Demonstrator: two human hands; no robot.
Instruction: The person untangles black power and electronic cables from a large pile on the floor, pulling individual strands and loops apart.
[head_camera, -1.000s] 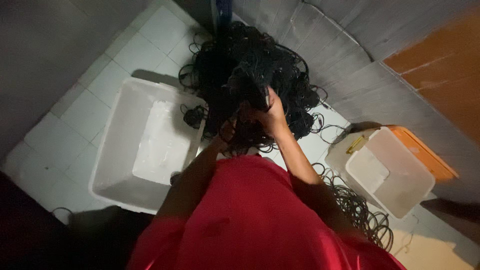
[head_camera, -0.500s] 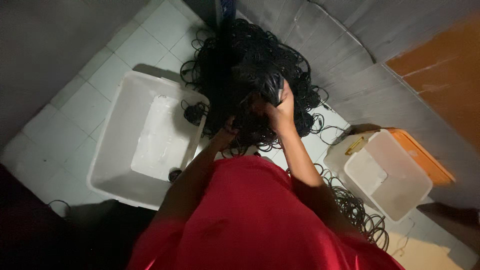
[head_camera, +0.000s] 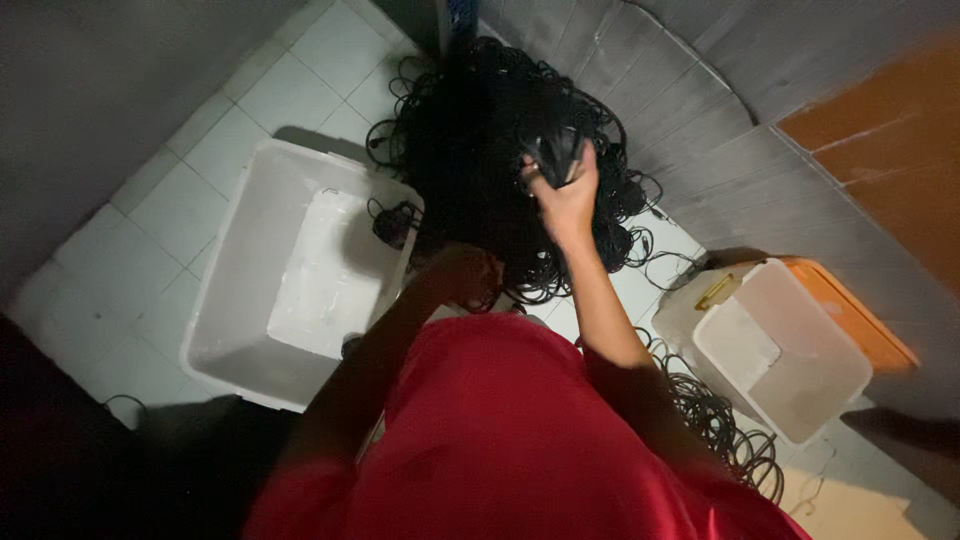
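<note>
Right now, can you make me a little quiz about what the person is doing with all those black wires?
1. True or false: the right hand has its grip closed on a black plug end pulled up from the tangle of black cables.
2. Which side of the tangle does the big white tub sit on: A) the person's left, B) the person's right, C) on top of it?
3. Fill in: the smaller white bin has an ______ lid beside it.

Key: 1 true; 2 A; 3 orange. The left hand rests low at the tangle's edge; its grip is too dark to judge.
</note>
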